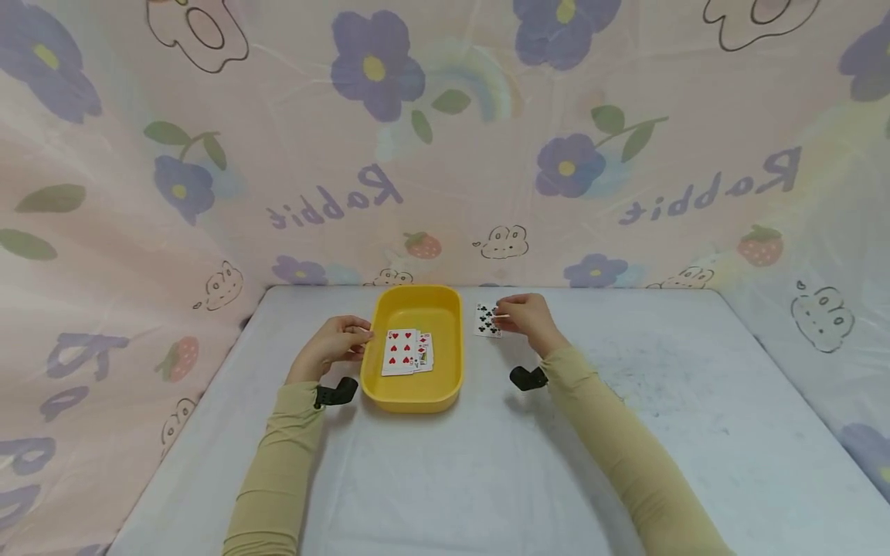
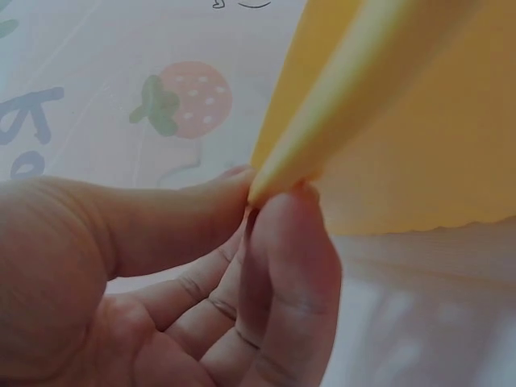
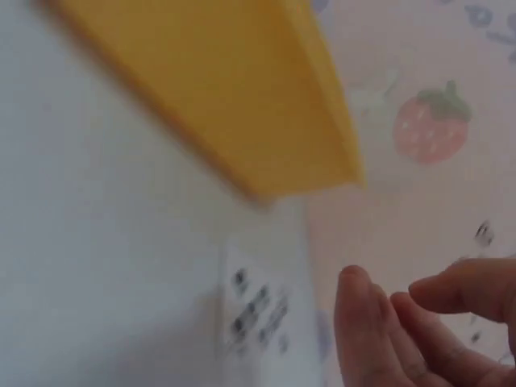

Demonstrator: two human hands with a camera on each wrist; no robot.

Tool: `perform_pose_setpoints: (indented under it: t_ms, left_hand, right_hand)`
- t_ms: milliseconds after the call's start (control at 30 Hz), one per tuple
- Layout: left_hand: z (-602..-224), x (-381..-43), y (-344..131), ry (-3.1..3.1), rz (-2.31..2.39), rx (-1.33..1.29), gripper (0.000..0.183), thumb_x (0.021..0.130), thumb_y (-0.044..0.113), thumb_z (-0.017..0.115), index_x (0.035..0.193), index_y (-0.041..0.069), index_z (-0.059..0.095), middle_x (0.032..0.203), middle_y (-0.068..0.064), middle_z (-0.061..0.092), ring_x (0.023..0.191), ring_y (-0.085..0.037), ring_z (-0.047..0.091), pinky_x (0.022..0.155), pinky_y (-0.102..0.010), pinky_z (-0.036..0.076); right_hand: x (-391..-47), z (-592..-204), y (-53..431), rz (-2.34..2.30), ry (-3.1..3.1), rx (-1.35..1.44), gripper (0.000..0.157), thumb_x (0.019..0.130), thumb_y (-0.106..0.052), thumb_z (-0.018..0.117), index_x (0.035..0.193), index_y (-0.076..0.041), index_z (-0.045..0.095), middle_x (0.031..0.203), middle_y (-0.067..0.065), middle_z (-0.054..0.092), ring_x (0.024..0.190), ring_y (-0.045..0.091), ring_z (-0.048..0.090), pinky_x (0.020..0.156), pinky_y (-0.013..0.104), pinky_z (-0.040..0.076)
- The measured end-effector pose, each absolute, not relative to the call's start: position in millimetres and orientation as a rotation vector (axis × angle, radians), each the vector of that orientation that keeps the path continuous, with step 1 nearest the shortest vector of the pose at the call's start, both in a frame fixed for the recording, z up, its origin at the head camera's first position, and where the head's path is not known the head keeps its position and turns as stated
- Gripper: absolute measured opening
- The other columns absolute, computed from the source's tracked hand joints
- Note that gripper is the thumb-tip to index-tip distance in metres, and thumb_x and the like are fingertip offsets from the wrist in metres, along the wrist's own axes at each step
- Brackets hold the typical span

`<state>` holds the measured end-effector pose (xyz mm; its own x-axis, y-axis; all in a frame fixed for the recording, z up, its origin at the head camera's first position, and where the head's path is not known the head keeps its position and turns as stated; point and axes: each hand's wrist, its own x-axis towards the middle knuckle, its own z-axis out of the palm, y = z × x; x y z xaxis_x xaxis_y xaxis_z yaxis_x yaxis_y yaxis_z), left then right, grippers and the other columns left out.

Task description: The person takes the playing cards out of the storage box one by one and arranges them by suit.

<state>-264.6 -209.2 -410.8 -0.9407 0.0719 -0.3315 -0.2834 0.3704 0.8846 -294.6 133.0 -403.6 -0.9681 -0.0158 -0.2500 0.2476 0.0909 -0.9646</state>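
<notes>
My left hand [image 1: 336, 340] grips the left rim of a yellow plastic tray [image 1: 416, 398]. In the left wrist view, thumb and index finger pinch the rim of the tray [image 2: 322, 105]. Inside the tray lie overlapping playing cards, a six of hearts [image 1: 399, 353] on top and a diamond card [image 1: 427, 357] partly covered beside it. To the right of the tray, a playing card with black clubs [image 1: 483, 320] is on the table. My right hand [image 1: 526, 318] is over this card's right edge. In the right wrist view, a gap shows between thumb and fingers [image 3: 359, 322], apart from the blurred card [image 3: 256, 318].
A white-covered table [image 1: 431, 479] bears the tray and cards. Behind it and at both sides hangs a patterned curtain [image 1: 445, 154] with flowers and rabbits. Each wrist wears a black camera mount, one at the left wrist [image 1: 338, 391] and one at the right [image 1: 528, 378].
</notes>
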Motion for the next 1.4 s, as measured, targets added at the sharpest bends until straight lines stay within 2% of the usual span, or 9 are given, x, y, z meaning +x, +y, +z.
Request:
perform_pose_setpoints:
  t_ms: [167,333,567,1033,1400]
  left_hand:
    - [-411,-264,-209,2.317,1.598,-0.187,0.033,0.096,0.014,0.059,0.124,-0.003,0.051,0.100,-0.017,0.060,0.071,-0.017,0.056,0.066,-0.028,0.055]
    - [-411,-263,-209,2.320,1.599,-0.181,0.033,0.097,0.014,0.058,0.124,-0.004,0.050,0.106,-0.022,0.059,0.070,-0.017,0.055,0.065,-0.027,0.055]
    - [-411,-263,-211,2.330,1.584,-0.195,0.035,0.096,0.014,0.059,0.125,-0.004,0.050,0.104,-0.019,0.060,0.070,-0.017,0.056,0.065,-0.027,0.055]
    - [-411,-258,-213,2.333,1.574,-0.183,0.032,0.096,0.014,0.060,0.122,-0.002,0.052,0.093,-0.013,0.059,0.070,-0.018,0.054,0.066,-0.029,0.056]
    - [-411,-264,-211,2.322,1.592,-0.171,0.032,0.095,0.012,0.061,0.122,-0.003,0.051,0.091,-0.012,0.060,0.069,-0.016,0.055,0.064,-0.028,0.056]
  right_hand:
    - [-294,-375,106,-1.935,2.120,0.086,0.036,0.096,-0.010,0.057,0.126,0.010,0.052,0.114,0.024,0.060,0.098,0.031,0.065,0.082,0.032,0.054]
    - [-290,-362,76,-1.928,1.949,-0.014,0.041,0.096,-0.008,0.056,0.130,0.013,0.046,0.118,0.027,0.058,0.107,0.036,0.061,0.087,0.035,0.052]
    - [-283,-371,39,-1.900,1.741,-0.001,0.045,0.099,-0.012,0.049,0.134,0.014,0.038,0.130,0.030,0.049,0.118,0.040,0.053,0.097,0.041,0.045]
    - [-280,-403,15,-1.848,1.639,0.204,0.070,0.093,-0.028,0.058,0.139,0.015,0.027,0.134,0.034,0.042,0.121,0.043,0.048,0.101,0.047,0.040]
    - [-286,-406,11,-1.863,1.573,0.323,0.067,0.092,-0.031,0.060,0.137,0.010,0.033,0.130,0.031,0.047,0.115,0.042,0.052,0.096,0.045,0.046]
